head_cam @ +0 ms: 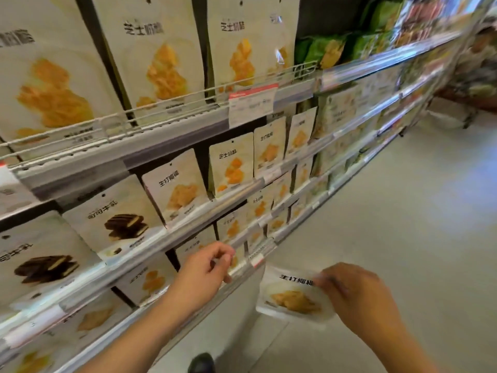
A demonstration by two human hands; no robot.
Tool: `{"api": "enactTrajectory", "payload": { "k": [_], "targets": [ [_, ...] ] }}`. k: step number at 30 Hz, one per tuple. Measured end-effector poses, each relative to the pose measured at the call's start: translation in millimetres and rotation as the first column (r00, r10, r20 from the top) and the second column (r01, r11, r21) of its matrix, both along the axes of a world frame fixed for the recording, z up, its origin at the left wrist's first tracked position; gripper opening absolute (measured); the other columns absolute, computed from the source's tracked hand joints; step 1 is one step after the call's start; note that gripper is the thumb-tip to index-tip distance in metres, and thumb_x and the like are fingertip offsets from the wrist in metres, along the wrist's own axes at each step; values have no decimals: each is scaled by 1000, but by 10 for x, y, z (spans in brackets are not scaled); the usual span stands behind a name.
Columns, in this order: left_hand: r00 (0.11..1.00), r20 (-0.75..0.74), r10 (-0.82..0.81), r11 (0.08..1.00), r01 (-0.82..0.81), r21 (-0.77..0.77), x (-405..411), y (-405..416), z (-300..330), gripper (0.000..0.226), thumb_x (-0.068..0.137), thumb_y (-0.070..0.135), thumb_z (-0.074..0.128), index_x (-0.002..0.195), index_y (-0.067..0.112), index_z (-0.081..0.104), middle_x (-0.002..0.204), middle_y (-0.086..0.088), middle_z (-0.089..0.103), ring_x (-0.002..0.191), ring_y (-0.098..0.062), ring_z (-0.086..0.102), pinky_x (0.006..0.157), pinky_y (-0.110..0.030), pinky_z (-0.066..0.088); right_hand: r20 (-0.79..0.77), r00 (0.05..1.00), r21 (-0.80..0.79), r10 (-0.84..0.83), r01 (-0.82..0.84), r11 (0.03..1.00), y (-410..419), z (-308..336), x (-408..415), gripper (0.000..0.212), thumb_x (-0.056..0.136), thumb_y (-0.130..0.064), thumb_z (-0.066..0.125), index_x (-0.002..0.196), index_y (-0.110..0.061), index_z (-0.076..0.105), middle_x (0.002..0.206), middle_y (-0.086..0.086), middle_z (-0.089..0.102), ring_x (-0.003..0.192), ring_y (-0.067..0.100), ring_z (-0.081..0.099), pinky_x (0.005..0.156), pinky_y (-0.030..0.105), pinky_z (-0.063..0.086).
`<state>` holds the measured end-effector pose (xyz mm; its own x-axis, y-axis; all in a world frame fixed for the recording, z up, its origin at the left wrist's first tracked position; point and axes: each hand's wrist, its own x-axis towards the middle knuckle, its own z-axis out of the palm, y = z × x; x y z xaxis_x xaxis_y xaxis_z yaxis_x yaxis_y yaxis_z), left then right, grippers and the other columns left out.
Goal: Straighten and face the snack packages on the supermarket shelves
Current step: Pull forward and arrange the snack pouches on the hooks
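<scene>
Holding a white snack pouch [293,297] at its upper right edge, my right hand [360,300] pinches it with closed fingers at the near right, out in the aisle and clear of the shelving. The pouch faces up toward me, printed front showing; its long axis runs from the near left to the far right, with the black lettering at the far end. Just left of it, my left hand [207,270] rests on the front rail of a low shelf [242,270], fingers curled loosely against the rail; I cannot tell whether they grip anything. Beyond that hand, rows of matching white pouches [177,187] stand upright, fronts facing the aisle. Left of these stand chocolate sandwich biscuit packs [118,214]. On the top shelf, larger white bags [158,57] stand behind a wire guard [166,103]. Far right, green bags [325,49] blur.
</scene>
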<state>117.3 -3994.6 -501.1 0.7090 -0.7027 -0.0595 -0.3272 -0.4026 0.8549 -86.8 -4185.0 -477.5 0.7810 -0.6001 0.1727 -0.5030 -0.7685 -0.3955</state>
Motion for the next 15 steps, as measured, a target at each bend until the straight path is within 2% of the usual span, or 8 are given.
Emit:
{"api": "enactTrajectory", "payload": {
  "k": [3,6,8,10,11,13,15],
  "targets": [
    [998,-61,-11,998,14,54,143,-375,-106,10,96,29,58,95,38,63,84,8,70,71,2,66,59,-17,50,-46,999,-5,8,-8,1000,-370,-6,53,11,79,-26,77,72,-32,71,65,-25,55,63,8,61,54,9,31],
    [999,-38,20,999,-19,29,428,-811,-147,13,95,29,59,96,41,61,87,9,69,74,0,64,57,-19,53,-71,997,4,37,-37,999,-777,30,238,9,84,-31,71,75,-29,72,68,-18,62,67,10,62,55,19,42],
    [997,63,53,999,-53,4,674,-1136,-148,18,95,27,59,103,43,56,105,12,62,80,3,61,57,-16,51,-59,997,16,49,-48,999,-1043,43,404,12,85,-32,70,74,-28,71,67,-15,63,64,9,60,57,26,48],
    [971,222,87,996,-81,-37,931,-1442,-135,35,94,25,59,125,38,50,133,16,42,92,7,56,71,-12,48,-51,997,28,63,-61,998,-1280,40,583,12,84,-29,71,72,-29,70,66,-17,62,63,7,59,57,27,49],
    [953,284,106,994,-94,-57,1061,-1579,-120,43,94,24,59,134,33,45,141,16,32,97,5,55,78,-15,48,-48,996,33,74,-73,997,-1385,32,670,12,84,-26,72,73,-30,70,67,-19,62,64,6,59,57,28,50],
    [916,367,164,986,-145,-79,1308,-1818,-60,55,93,20,59,143,24,37,149,17,19,101,-3,54,83,-23,50,-50,995,49,91,-88,995,-1578,22,836,12,81,-19,75,75,-30,71,70,-22,63,66,4,60,57,27,51],
    [882,412,229,973,-220,-70,1529,-2008,21,63,92,19,60,147,23,30,153,12,15,101,-11,57,83,-26,50,-32,994,52,102,-100,994,-1776,14,1012,15,79,-16,77,76,-29,71,70,-22,62,66,3,60,56,27,51]
  ]
}}
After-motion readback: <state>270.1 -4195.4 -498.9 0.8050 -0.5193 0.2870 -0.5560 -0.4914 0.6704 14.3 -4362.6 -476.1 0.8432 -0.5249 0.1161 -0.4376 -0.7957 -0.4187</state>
